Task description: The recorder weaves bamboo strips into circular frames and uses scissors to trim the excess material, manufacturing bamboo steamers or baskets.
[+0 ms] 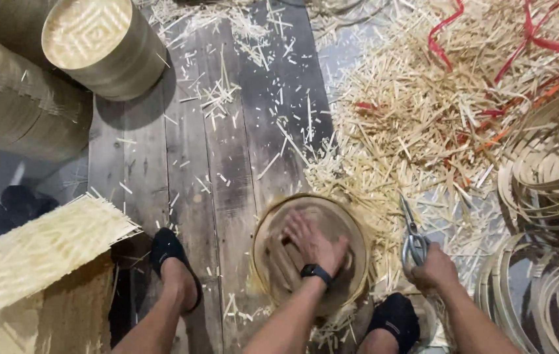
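Floor (227,157): dark wooden planks, strewn with pale bamboo offcuts.
Offcut heap (417,111): a broad pile of short bamboo slivers at upper right, with red strips (542,40) tangled in it.
Bamboo hoops (548,177): coiled bands stacked at the right edge.
Woven mat (40,246): a pale sheet lying over a block at lower left.
Round steamer stacks (105,46): lying on their sides at upper left.
Round basket (355,252): between the person's feet, just left of the scissors, rim up.
Left hand (309,246): fingers spread, pressed flat inside the basket, a black watch at the wrist.
Right hand (434,269): fist wrapped around the scissors' handles.
Scissors (412,229): metal, blades pointing up and away.
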